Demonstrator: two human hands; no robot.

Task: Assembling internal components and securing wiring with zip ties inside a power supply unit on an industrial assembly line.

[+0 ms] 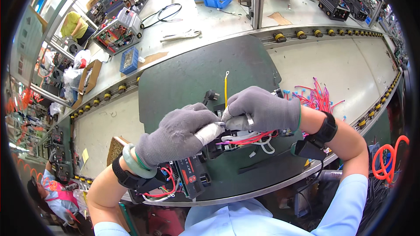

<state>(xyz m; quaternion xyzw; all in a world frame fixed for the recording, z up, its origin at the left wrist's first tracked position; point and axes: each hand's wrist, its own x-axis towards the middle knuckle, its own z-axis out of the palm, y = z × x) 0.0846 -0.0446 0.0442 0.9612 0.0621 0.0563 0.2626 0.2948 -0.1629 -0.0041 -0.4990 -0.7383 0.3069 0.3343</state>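
From the head camera we see a dark green mat (197, 74) lying across the pale workbench (332, 65), its near edge running along the bench rim just above our shirt. Bare mat stretches beyond the hands up to the roller rail (306, 33); to the right the bench is open except for a heap of pink and red wire leads (317, 96) near our right wrist. A yellow wire (225, 88) lies upright on the mat just behind the hands.

Both our hands wear grey gloves and meet over a black electronic unit (192, 177) with red wiring that sits at the mat's near edge. Our left hand (177, 135) is curled, its taped fingertip pressed against the right hand's fingers. Our right hand (262, 109) is closed around a small pale part (238, 122) with a metal piece, held just above the unit's cable bundle (249, 140). What the left hand pinches we cannot tell.
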